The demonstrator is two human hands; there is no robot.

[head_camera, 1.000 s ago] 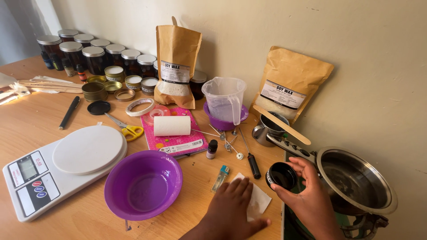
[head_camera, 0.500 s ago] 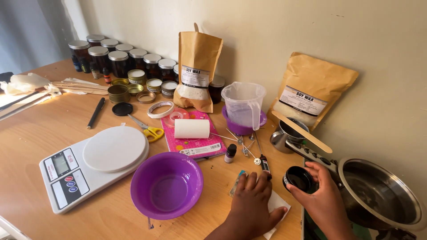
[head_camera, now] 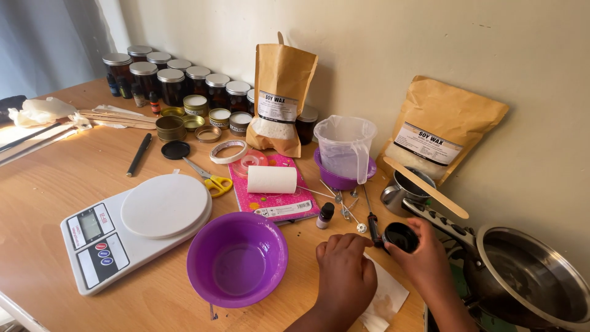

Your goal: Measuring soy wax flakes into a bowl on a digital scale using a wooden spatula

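Right hand (head_camera: 424, 261) at lower right, fingers curled round a small black round tin (head_camera: 401, 236), thumb and fingertips on its rim. Left hand (head_camera: 345, 273) just left of the tin, knuckles up, fingers bent and pressed down on a stained white paper sheet (head_camera: 384, 298); nothing gripped.

Landmark: purple bowl (head_camera: 237, 258), empty, on the wooden table (head_camera: 49, 203), just left of the left hand.

Right of the bowl, past both hands: steel pot (head_camera: 528, 280); above it, small metal pitcher (head_camera: 402, 190) with flat wooden stick (head_camera: 425, 187) across its mouth.

Left of the bowl, touching its rim: white kitchen scale (head_camera: 132, 227), round platform, grey display.

Behind the bowl: pink booklet (head_camera: 273, 190) carrying a white roll (head_camera: 271, 179); small dark vial (head_camera: 325, 215) beside it; yellow-handled scissors (head_camera: 206, 177); ring of tape (head_camera: 228, 151).

Further behind, right: clear measuring jug (head_camera: 344, 147) in a second purple bowl.

Against the wall (head_camera: 369, 37): upright brown paper pouch (head_camera: 281, 98), white rectangular label, clear window below it; second brown pouch (head_camera: 442, 132) leaning far right, white slanted label.

Far behind, left: rows of dark jars (head_camera: 172, 80) with metal lids; small open tins in front.
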